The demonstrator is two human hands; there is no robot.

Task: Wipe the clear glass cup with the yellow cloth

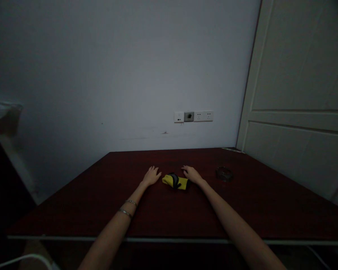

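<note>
Forearms across table | left hand and right hand palm-down, loosely spread, gripping nothing | yellow-black bundle between them, bunched | handling either unstarted or finished, can't tell

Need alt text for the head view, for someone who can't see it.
A small yellow-and-black item, seemingly fabric, lies on a dark red table between a person's left hand and right hand, both palm-down and holding nothing. A round, see-through dish sits farther right; wall sockets are behind.
</note>
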